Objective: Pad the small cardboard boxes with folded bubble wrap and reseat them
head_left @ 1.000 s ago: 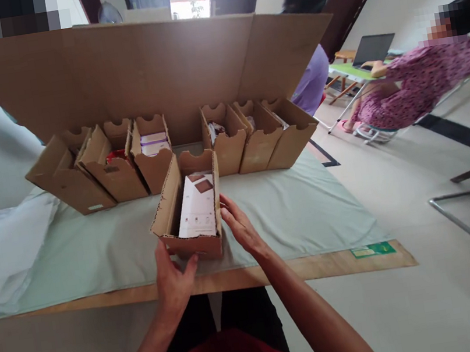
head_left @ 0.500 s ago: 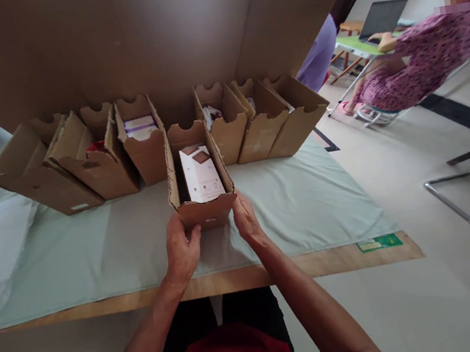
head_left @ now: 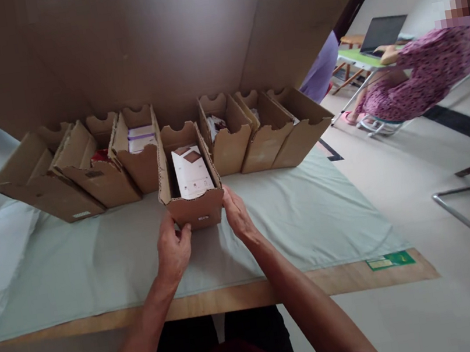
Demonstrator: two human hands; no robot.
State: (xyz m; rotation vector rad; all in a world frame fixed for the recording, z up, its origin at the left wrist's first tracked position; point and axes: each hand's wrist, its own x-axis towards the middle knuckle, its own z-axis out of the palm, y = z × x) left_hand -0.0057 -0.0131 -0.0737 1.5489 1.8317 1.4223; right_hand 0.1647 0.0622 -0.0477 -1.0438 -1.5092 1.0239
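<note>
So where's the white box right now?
Head view, centre: the white box lies inside the cardboard bin that the left hand and right hand touch, sticking out of the row of bins.

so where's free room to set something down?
Bare pale green cloth lies left of the left hand and right of the right hand, in front of the row of brown cardboard bins. Crowded: that row, and the centre, where both hands grip the forward bin.
</note>
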